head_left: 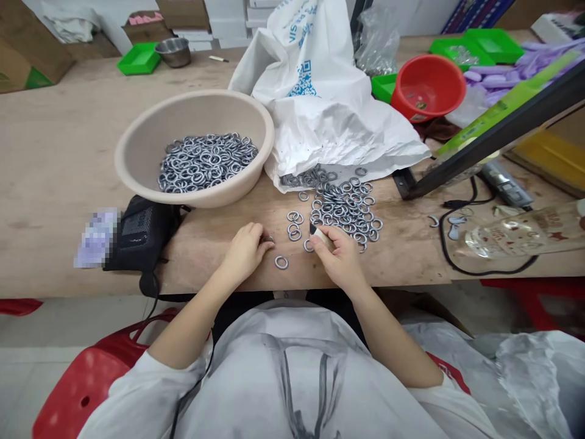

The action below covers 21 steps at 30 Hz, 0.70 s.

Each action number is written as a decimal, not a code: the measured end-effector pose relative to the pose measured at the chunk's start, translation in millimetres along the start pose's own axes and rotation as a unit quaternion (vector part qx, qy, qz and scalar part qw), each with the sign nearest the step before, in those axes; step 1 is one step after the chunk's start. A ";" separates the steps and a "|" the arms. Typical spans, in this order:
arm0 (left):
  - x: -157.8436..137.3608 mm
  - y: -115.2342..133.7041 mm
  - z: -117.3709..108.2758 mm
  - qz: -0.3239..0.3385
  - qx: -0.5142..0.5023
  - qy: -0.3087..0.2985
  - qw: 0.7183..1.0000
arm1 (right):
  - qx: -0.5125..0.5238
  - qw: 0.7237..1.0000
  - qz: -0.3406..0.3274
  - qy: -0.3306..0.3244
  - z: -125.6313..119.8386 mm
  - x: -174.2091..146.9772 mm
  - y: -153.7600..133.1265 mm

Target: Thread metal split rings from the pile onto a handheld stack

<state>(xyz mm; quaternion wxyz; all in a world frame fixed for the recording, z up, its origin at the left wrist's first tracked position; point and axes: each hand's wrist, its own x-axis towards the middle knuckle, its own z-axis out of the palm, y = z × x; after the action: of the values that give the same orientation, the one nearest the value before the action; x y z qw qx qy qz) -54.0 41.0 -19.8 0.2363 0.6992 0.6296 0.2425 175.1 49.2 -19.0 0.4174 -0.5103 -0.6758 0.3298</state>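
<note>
Grey ring (281,268) between the hands (244,253) (340,259)

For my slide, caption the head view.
Left hand pinching a metal ring, right hand gripping a black-tipped object beside piled rings.

the loose rings (345,210) in front of you look like grey metal, smooth, with a soft sheen; those heaped inside your basin (217,116) share that finish. the basin itself seems to be beige plastic, smooth and fairly matt. your worktop (59,164) looks like bare wood, matt, grained and stained in patches. the sack (347,134) reads as white plastic sheeting, creased and faintly shiny. beyond it you have a red bowl (404,100) in glossy plastic; the small bowl (176,58) is shiny metal. your pouch (148,228) looks like matt black fabric, your shirt (274,372) soft, wrinkled cloth, and your chair (86,378) glossy red plastic.
</note>
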 end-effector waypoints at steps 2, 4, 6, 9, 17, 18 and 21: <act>-4.0 6.0 2.6 -0.043 -0.137 0.031 0.989 | 0.033 0.999 0.015 -0.035 10.4 -1.5 -5.7; -7.9 16.9 7.0 -0.082 -0.304 0.044 0.948 | 0.065 0.996 0.024 -0.059 20.3 -5.1 -12.2; -11.5 29.4 12.1 -0.110 -0.441 0.016 0.891 | 0.092 0.994 0.017 -0.059 27.6 -9.0 -18.1; -16.0 45.2 18.0 -0.125 -0.521 -0.058 0.842 | 0.142 0.988 0.025 -0.059 31.4 -11.8 -22.7; -28.4 69.5 22.6 -0.168 -0.597 -0.110 0.777 | 0.193 0.980 0.055 -0.009 17.1 0.1 -19.5; -29.6 71.8 22.7 -0.175 -0.619 -0.114 0.757 | 0.181 0.983 0.035 -0.022 14.5 -1.2 -20.2; -31.2 75.4 22.9 -0.194 -0.677 -0.104 0.702 | 0.089 0.992 -0.057 -0.072 8.3 -10.7 -23.9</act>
<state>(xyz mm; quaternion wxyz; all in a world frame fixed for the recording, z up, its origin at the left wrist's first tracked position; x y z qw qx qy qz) 15.6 2.2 9.1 0.7522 0.2343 0.3885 0.4779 159.1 32.4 -4.2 0.4298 -0.4070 -0.6996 0.4003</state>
